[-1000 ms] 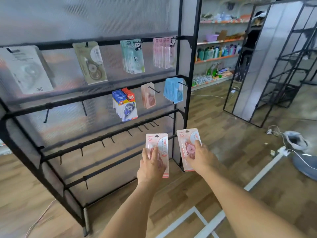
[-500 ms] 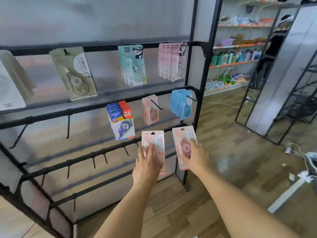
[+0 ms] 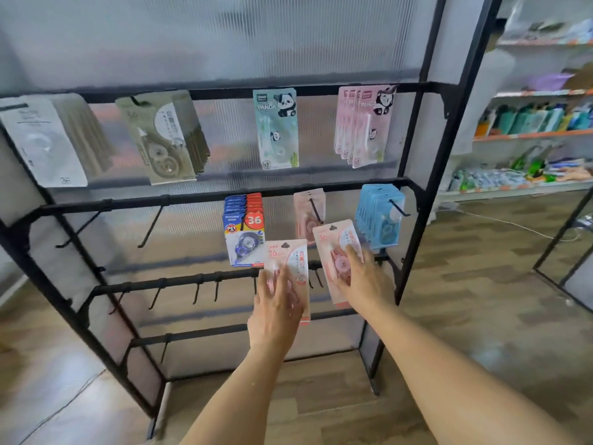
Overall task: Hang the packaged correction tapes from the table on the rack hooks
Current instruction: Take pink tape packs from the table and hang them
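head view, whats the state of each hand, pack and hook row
left hand: holds a pink pack, unhung
right hand: holds a second pink pack, unhung
hung pink pack: on middle hook
blue packs: hung
lower hooks: bare

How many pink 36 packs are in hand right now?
2. One pink pack in the left hand, one pink pack in the right hand. A similar pack already hangs on the middle-row hook; more may sit behind it.
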Demonstrator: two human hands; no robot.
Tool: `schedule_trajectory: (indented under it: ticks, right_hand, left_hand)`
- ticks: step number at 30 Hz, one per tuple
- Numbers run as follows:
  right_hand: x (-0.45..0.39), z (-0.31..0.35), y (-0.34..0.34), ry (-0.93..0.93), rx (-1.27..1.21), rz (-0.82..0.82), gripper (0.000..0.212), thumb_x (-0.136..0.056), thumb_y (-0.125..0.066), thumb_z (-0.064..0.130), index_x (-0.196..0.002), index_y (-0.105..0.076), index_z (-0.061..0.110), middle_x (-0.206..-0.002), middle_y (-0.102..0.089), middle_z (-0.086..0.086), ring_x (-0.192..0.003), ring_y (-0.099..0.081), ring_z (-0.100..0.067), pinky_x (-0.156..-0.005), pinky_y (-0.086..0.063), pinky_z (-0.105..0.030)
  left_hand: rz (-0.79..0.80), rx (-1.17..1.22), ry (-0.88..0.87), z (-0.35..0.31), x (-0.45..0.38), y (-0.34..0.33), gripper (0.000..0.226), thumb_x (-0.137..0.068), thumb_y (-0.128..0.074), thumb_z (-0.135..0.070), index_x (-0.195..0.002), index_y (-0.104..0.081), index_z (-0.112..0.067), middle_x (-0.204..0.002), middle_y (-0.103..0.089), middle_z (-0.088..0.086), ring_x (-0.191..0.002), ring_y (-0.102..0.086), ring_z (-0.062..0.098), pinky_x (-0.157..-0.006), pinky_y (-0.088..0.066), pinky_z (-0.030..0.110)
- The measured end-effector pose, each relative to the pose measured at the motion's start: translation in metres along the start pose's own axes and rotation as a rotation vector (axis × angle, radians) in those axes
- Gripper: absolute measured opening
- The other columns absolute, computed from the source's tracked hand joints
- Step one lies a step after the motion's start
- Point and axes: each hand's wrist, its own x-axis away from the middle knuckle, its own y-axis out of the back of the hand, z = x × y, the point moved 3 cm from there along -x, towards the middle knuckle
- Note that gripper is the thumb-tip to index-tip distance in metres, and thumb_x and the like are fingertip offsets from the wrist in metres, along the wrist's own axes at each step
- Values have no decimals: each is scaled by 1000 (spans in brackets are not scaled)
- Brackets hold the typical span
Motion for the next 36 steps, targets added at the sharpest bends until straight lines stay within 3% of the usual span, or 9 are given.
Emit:
schedule_trajectory:
  ticks: [6,12,17,22,26,31,36]
  right_hand:
    - [-26,1,-10,45,-16,0,68,-94,-58,38,-146,-17,26,-141,-31,-10,-108,-55,-23,-68,-49,-27]
    - [-44,1,-26,78,8,2,65,-92,-58,41,-145,-21,27,-141,-30,-9,-111,-52,-26,-61,-40,-26]
    - [-59,4,-47,54,-27,9,74,-87,-67,38,-143,-20,29,-142,-29,-9,-110,-53,-26,-62,-43,-26]
    - [-60,6,-41,95,-115,-114,56,-99,-48,31,-148,-22,24,-151,-29,-7,-119,-49,-25,-79,-46,-28]
    - [-54,5,-29,144,-295,-213,55,-100,-44,28,-151,-24,20,-140,-49,-4,-114,-56,-22,-72,-43,-25]
    - [-58,-6,-32,165,-297,-164,56,-99,-49,26,-150,-27,20,-138,-47,-5,-105,-61,-22,-66,-41,-23]
    - [-68,-8,-33,161,-269,-119,59,-99,-50,24,-151,-23,22,-139,-44,-5,-98,-63,-22,-70,-52,-29]
  left_hand:
    - [-33,19,6,-6,-18,-5,58,-97,-44,-45,-147,-14,-43,-148,-17,1,-121,-49,30,-60,-48,36]
    - [-26,-12,-2,-4,-34,-15,68,-96,-50,-45,-151,-11,-41,-152,-12,-1,-127,-43,26,-60,-47,34]
    - [-8,-27,-19,-4,-42,-19,72,-95,-51,-49,-152,-7,-42,-155,-8,-3,-128,-43,26,-65,-54,39]
    - [13,-63,-106,-16,-48,-29,73,-95,-48,-52,-153,-4,-42,-158,0,-1,-135,-37,23,-72,-55,38]
    - [51,-71,-148,-37,-49,-41,75,-94,-51,-51,-153,-6,-41,-159,-2,2,-138,-34,24,-72,-50,34]
    - [65,-32,-115,-53,-51,-51,75,-93,-55,-49,-153,-10,-42,-160,0,2,-139,-31,25,-80,-53,38]
    - [66,-51,-97,-55,-60,-54,77,-92,-54,-53,-152,-7,-44,-158,0,1,-138,-31,24,-82,-54,40]
